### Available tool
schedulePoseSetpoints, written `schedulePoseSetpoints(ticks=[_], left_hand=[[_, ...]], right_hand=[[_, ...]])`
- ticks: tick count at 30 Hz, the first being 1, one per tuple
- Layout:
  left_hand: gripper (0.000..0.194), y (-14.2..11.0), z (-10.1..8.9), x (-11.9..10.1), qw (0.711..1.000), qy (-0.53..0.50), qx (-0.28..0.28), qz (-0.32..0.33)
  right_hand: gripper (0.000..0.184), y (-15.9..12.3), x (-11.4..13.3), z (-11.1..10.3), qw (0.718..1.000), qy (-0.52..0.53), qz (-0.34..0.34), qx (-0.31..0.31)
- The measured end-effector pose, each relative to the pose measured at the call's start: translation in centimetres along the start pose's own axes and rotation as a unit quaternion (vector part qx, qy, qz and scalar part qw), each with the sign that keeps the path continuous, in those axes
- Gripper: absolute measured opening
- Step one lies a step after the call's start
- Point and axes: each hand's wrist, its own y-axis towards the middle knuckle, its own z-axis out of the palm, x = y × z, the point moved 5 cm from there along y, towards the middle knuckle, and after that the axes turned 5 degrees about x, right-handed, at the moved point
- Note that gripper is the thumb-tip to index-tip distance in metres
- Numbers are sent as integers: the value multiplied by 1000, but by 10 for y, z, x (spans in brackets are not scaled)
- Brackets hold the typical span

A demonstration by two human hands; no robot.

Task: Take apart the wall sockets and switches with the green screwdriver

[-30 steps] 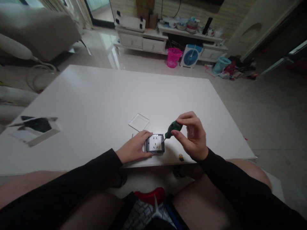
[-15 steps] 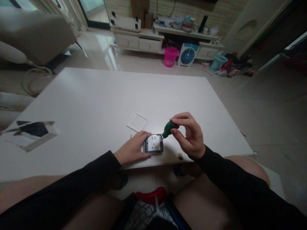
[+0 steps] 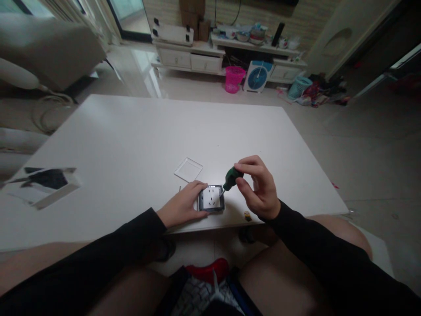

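A wall socket (image 3: 211, 198) with a white face and dark surround lies near the front edge of the white table (image 3: 158, 131). My left hand (image 3: 186, 204) grips its left side, thumb at the near edge and fingers at the far edge. Between the thumb and fingers of my right hand (image 3: 261, 186) is a screwdriver (image 3: 233, 177) with a green handle. It slants down to the left, its tip at the right side of the socket. A clear-edged square cover frame (image 3: 188, 169) lies just beyond my left hand.
A small yellow and dark item (image 3: 247, 216) sits near the front edge, right of the socket. An open white box (image 3: 52, 186) with dark contents is at the table's left. Beyond the table stand a pink basket (image 3: 234, 80) and a blue fan (image 3: 257, 77).
The screwdriver handle has turned slightly in my right hand, and those fingers have shifted a little. My left hand still grips the socket in the same place.
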Motion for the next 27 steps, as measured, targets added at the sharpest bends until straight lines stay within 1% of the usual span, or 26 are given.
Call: schedulePoseSetpoints(ticks=[4, 10, 18, 23, 27], left_hand=[[72, 0, 0, 1, 1000, 4, 0, -5], [69, 0, -1, -1, 1000, 3, 8, -13], [71, -1, 0, 1, 1000, 0, 7, -2], [74, 0, 0, 1, 1000, 0, 14, -16], [74, 0, 0, 0, 1000, -1, 12, -11]], right_hand=[[44, -2, -3, 2, 998, 52, 18, 6], [46, 1, 0, 0, 1000, -15, -12, -10], [38, 0, -4, 1, 998, 52, 36, -3], [37, 0, -5, 1, 998, 55, 34, -12], [39, 0, -5, 2, 998, 63, 28, -7]])
